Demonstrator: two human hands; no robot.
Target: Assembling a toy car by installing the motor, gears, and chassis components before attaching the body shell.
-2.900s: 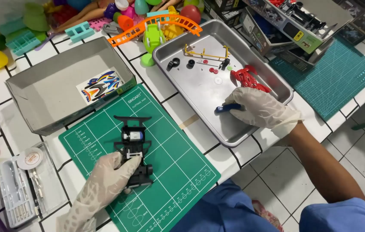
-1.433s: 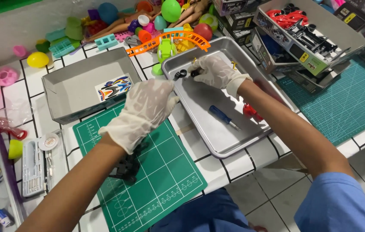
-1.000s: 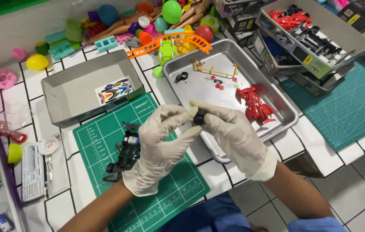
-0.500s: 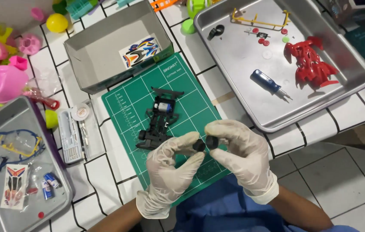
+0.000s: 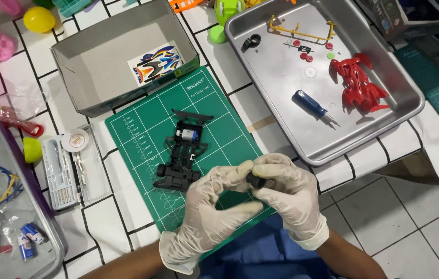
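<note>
Both my hands wear white gloves and meet over the near edge of the green cutting mat [image 5: 142, 129]. Between the fingertips of my left hand [image 5: 210, 209] and my right hand [image 5: 287, 194] is a small black wheel-like part [image 5: 254, 180]. Just beyond my left hand, a black toy car chassis [image 5: 183, 152] with a small silver motor lies on the mat. The metal tray [image 5: 405, 111] to the right holds a red car body shell [image 5: 357, 85], a blue-handled screwdriver [image 5: 313, 106], a yellow part frame [image 5: 299, 32] and a black tyre [image 5: 250, 42].
A grey box [image 5: 100, 62] with a coloured sticker sheet [image 5: 160, 63] stands behind the mat. A clear case of small tools [image 5: 67, 165] lies left of it. Another tray [image 5: 23, 170] with bags and batteries sits at far left. Colourful plastic toys line the back.
My right hand took a small black part from the metal tray and left the screwdriver there. Both hands came together and moved down to the mat's near edge with the part.
</note>
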